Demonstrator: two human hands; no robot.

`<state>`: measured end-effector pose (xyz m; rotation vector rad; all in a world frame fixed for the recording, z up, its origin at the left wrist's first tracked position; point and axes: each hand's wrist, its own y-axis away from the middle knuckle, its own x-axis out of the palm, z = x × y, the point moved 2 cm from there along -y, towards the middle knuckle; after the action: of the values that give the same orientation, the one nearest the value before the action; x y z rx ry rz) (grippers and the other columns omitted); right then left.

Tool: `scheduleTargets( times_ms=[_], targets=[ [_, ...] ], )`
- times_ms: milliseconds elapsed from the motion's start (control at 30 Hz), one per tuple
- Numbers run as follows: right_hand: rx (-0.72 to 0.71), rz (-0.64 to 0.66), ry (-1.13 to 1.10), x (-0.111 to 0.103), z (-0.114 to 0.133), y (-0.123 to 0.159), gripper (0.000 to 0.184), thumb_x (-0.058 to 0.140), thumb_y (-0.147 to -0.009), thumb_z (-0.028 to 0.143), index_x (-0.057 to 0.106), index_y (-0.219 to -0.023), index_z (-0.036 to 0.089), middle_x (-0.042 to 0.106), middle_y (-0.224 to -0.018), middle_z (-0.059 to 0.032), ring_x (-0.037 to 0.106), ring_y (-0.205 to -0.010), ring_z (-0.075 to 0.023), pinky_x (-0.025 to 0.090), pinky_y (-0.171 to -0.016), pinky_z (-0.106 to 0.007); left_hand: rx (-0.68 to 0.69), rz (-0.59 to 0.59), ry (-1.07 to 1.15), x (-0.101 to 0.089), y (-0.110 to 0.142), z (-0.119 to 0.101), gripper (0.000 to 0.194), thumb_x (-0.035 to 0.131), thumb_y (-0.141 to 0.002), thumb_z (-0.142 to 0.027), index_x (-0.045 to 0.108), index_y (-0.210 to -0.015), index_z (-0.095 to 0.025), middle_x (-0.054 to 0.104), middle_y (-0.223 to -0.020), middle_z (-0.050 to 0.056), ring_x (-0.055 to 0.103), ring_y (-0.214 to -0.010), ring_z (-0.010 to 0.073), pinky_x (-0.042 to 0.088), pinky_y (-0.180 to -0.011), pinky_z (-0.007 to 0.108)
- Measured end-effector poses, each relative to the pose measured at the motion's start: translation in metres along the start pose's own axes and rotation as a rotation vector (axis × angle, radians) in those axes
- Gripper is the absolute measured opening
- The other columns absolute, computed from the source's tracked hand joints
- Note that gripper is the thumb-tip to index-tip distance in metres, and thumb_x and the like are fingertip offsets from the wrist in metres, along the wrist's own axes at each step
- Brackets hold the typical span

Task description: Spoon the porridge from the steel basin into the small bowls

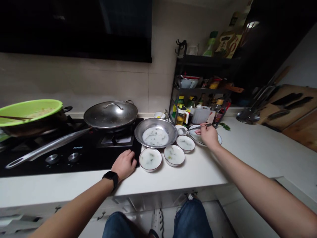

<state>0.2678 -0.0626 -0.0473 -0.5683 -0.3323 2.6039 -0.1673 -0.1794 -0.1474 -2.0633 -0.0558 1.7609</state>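
1. On the white counter (250, 158), the right hand (207, 136) holds a metal spoon (195, 128). Its fingers pinch the thin handle. The round end of the spoon points to 9 o'clock and sits over a small bowl (181, 129).
2. Just under the right hand is a plate (195, 137) with a blue rim.
3. The left hand (124, 164) rests on the edge of the black stove (74, 165). Its fingers are close together and a bit bent, and they pinch nothing. A black watch (111, 178) is on that wrist.
4. At 1 o'clock from the left hand is a big metal bowl (156, 133) with white soup and green bits in it.
5. At 3 o'clock from the left hand, three white bowls (150, 159) stand close by the big bowl. Each has white soup in it.
6. On the stove is a pan with a metal lid (110, 114). Past it, at 10 o'clock, is a green bowl (29, 112) with chopsticks (15, 117) on it.
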Motion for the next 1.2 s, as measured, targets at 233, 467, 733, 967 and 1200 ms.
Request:
scheduleTargets(
  times_ms=[233, 467, 733, 967, 1200],
  targets=[
    [0.194, -0.056, -0.277, 0.000, -0.005, -0.009, 0.007, 0.063, -0.093, 0.021, 0.059, -0.088, 0.018, 0.068, -0.056, -0.0041, 0.075, -0.054, -0.0223, 0.063, -0.052, -0.028, 0.002, -0.012, 0.007, 0.001, 0.001, 0.001, 0.015, 0.049, -0.092, -0.022, 0.062, -0.086, -0.021, 0.065, -0.094, 0.010, 0.062, -0.093, 0.0268, 0.050, -0.089, 0.040],
    [0.236, -0.100, -0.327, -0.008, 0.005, -0.012, 0.010, 0.056, -0.097, 0.013, 0.056, -0.088, 0.017, 0.066, -0.055, -0.0032, 0.075, -0.055, -0.0200, 0.065, -0.055, -0.027, 0.000, -0.021, 0.007, -0.001, 0.000, 0.000, 0.014, 0.050, -0.092, -0.022, 0.061, -0.084, -0.021, 0.065, -0.092, 0.010, 0.062, -0.091, 0.0260, 0.050, -0.087, 0.040],
    [0.227, -0.138, -0.357, -0.023, 0.036, -0.021, 0.011, 0.051, -0.097, 0.010, 0.058, -0.091, 0.016, 0.064, -0.055, -0.0023, 0.076, -0.057, -0.0200, 0.067, -0.058, -0.029, 0.004, -0.016, 0.010, -0.001, 0.000, -0.001, 0.014, 0.049, -0.092, -0.022, 0.062, -0.085, -0.021, 0.065, -0.093, 0.010, 0.062, -0.092, 0.0260, 0.050, -0.088, 0.039],
    [0.182, -0.058, -0.382, -0.012, 0.059, -0.013, 0.006, 0.056, -0.095, 0.014, 0.059, -0.092, 0.018, 0.067, -0.060, -0.0024, 0.076, -0.057, -0.0192, 0.066, -0.054, -0.027, -0.002, -0.014, 0.015, 0.000, 0.000, -0.001, 0.014, 0.049, -0.092, -0.022, 0.062, -0.086, -0.022, 0.065, -0.093, 0.010, 0.062, -0.092, 0.0264, 0.050, -0.088, 0.040],
    [0.187, 0.098, -0.321, 0.042, 0.051, 0.021, 0.007, 0.058, -0.099, 0.023, 0.056, -0.093, 0.019, 0.067, -0.056, -0.0021, 0.075, -0.057, -0.0191, 0.064, -0.056, -0.027, -0.005, -0.012, 0.018, -0.001, 0.000, -0.002, 0.013, 0.050, -0.092, -0.021, 0.061, -0.085, -0.022, 0.065, -0.094, 0.010, 0.062, -0.092, 0.0260, 0.050, -0.088, 0.041]
  ],
)
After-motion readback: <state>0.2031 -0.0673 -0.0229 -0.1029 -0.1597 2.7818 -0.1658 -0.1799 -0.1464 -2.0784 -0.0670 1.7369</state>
